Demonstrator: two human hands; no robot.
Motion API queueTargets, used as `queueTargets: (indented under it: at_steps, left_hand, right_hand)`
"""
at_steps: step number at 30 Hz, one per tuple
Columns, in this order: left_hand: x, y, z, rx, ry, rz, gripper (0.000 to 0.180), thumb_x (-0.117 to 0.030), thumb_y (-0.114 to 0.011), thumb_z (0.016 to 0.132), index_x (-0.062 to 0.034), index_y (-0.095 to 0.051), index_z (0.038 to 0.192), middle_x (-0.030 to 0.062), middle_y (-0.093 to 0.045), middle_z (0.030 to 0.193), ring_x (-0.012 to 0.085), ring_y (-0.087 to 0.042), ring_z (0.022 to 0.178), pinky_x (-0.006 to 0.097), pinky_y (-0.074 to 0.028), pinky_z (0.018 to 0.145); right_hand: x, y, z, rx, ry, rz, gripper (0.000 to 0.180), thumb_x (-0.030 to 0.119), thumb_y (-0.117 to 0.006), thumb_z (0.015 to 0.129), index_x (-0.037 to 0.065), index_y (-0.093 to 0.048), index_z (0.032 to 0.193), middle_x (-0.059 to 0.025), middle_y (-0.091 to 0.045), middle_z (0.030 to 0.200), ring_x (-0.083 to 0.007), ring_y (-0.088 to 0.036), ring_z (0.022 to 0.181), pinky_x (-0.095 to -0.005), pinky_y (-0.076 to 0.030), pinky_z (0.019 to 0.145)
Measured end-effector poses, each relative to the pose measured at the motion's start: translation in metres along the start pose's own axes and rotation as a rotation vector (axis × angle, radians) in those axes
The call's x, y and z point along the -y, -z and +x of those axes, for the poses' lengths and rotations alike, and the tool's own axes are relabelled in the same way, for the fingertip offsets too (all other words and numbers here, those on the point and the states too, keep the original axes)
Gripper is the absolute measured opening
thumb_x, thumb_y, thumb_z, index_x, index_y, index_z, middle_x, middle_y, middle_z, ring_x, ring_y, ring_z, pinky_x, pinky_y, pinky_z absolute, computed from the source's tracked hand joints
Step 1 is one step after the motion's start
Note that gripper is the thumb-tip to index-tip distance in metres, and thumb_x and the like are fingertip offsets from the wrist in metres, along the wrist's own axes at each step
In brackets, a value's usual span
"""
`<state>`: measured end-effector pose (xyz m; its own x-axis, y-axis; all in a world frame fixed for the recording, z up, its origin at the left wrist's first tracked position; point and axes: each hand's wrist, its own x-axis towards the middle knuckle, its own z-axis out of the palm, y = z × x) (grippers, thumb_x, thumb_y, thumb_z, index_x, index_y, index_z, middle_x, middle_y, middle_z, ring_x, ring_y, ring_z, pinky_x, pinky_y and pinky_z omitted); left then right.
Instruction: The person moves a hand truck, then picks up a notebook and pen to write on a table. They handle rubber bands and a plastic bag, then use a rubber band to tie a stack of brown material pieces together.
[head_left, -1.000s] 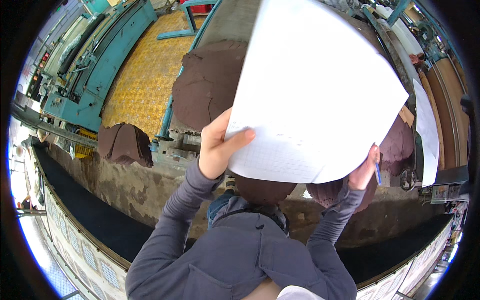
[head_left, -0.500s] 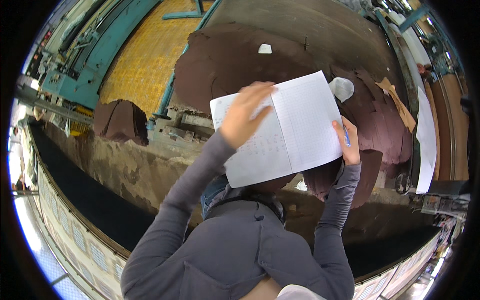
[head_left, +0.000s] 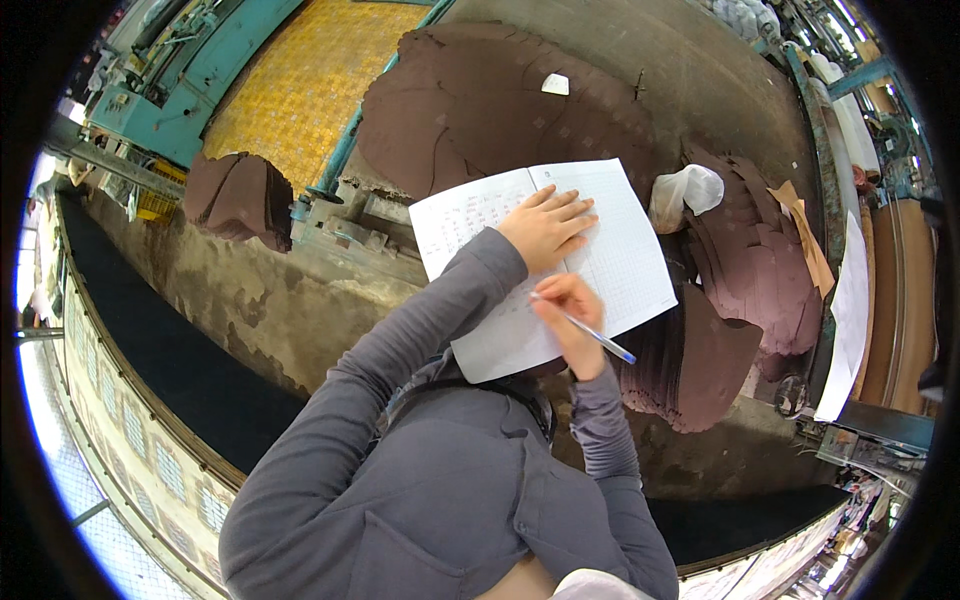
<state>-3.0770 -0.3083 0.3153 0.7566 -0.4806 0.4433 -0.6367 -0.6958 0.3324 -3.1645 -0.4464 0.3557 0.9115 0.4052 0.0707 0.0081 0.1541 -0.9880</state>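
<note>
The notebook (head_left: 545, 265) has come down flat; left hand (head_left: 545, 228) lies open on it, right hand (head_left: 568, 318) grips a blue pen (head_left: 590, 334); white bag (head_left: 683, 193) at two o'clock.

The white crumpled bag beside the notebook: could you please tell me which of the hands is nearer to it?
The left. The left hand lies flat on the open notebook, just beside the white bag. The right hand, holding a blue pen, sits lower on the page, farther away.

Worn, stained grey worktop (head_left: 700, 90) stacked with brown cut pieces (head_left: 480, 100); yellow grating (head_left: 300, 90) and teal machinery (head_left: 190, 90) along its left edge.
</note>
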Motion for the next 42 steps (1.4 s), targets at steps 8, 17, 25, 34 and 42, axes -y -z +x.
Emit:
queueTargets:
  at_steps: [8,17,25,34,42]
  left_hand:
    - [0.000,0.006,-0.004,-0.059,0.006,-0.084,0.033,-0.026,-0.054,0.087,-0.0119,-0.056,0.116,0.0047,-0.050,0.131,0.0238,-0.041,0.125,0.042,-0.027,0.107]
    - [-0.001,0.005,-0.004,-0.029,0.039,-0.098,0.034,-0.026,-0.054,0.087,-0.0122,-0.056,0.118,0.0033,-0.049,0.132,0.0229,-0.038,0.128,0.043,-0.027,0.108]
    - [-0.002,0.005,-0.004,-0.031,0.040,-0.113,0.033,-0.026,-0.054,0.087,-0.0124,-0.056,0.117,0.0050,-0.049,0.131,0.0233,-0.039,0.127,0.044,-0.027,0.108]
    - [-0.001,0.004,-0.003,-0.065,0.019,-0.109,0.030,-0.027,-0.052,0.088,-0.0113,-0.058,0.113,0.0065,-0.051,0.129,0.0245,-0.040,0.126,0.042,-0.025,0.108]
    - [-0.001,0.000,-0.004,-0.060,0.031,-0.109,0.030,-0.027,-0.053,0.088,-0.0121,-0.059,0.113,0.0057,-0.051,0.130,0.0238,-0.040,0.126,0.042,-0.025,0.109]
  right_hand:
    - [-0.015,-0.014,-0.016,-0.239,-0.012,-0.339,0.035,0.002,-0.069,0.076,0.004,-0.037,0.062,-0.0006,-0.039,0.050,-0.0055,-0.032,0.048,-0.0235,-0.029,0.043]
    - [-0.011,-0.019,-0.018,-0.352,0.080,-0.540,0.040,-0.006,-0.062,0.075,0.004,-0.028,0.057,-0.0016,-0.032,0.047,-0.0065,-0.025,0.046,-0.0268,-0.023,0.040]
    - [-0.016,-0.018,-0.018,-0.339,0.090,-0.542,0.037,-0.009,-0.060,0.073,0.004,-0.029,0.057,-0.0044,-0.030,0.047,-0.0078,-0.024,0.044,-0.0273,-0.021,0.040]
    - [-0.020,-0.018,-0.017,-0.313,0.104,-0.596,0.039,-0.011,-0.058,0.074,0.005,-0.027,0.058,-0.0005,-0.027,0.049,-0.0054,-0.022,0.048,-0.0263,-0.019,0.042]
    - [-0.019,-0.017,-0.018,-0.287,0.120,-0.620,0.038,-0.012,-0.058,0.072,0.004,-0.026,0.057,-0.0015,-0.027,0.048,-0.0056,-0.023,0.047,-0.0263,-0.020,0.041]
